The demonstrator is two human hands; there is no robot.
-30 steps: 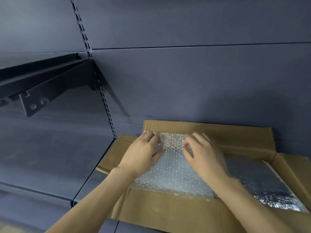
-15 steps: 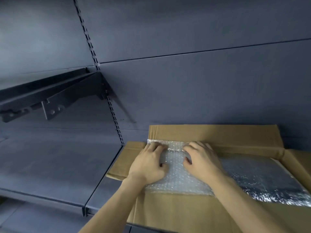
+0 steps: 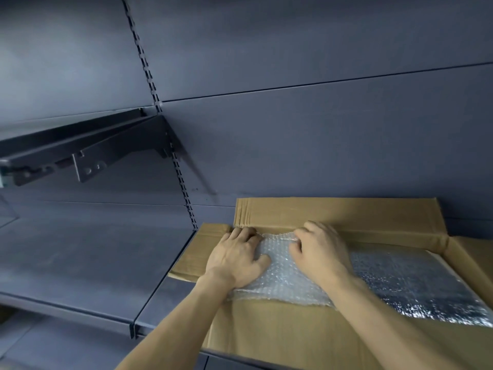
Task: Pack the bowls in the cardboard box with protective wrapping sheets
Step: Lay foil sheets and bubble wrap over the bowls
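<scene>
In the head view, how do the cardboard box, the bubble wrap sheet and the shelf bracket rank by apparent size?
1. cardboard box
2. bubble wrap sheet and shelf bracket: they look similar; the bracket is farther away and hands cover part of the sheet, so no ranking.

Brown box [image 3: 333, 212] – clear bubbly wrap [image 3: 282, 279], dk grey shelf [image 3: 80, 252].

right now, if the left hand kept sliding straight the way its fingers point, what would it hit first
Most likely the upright back flap of the cardboard box: the left hand presses the bubble wrap with its fingertips almost at that flap's fold. Depth there is hard to judge.
</scene>
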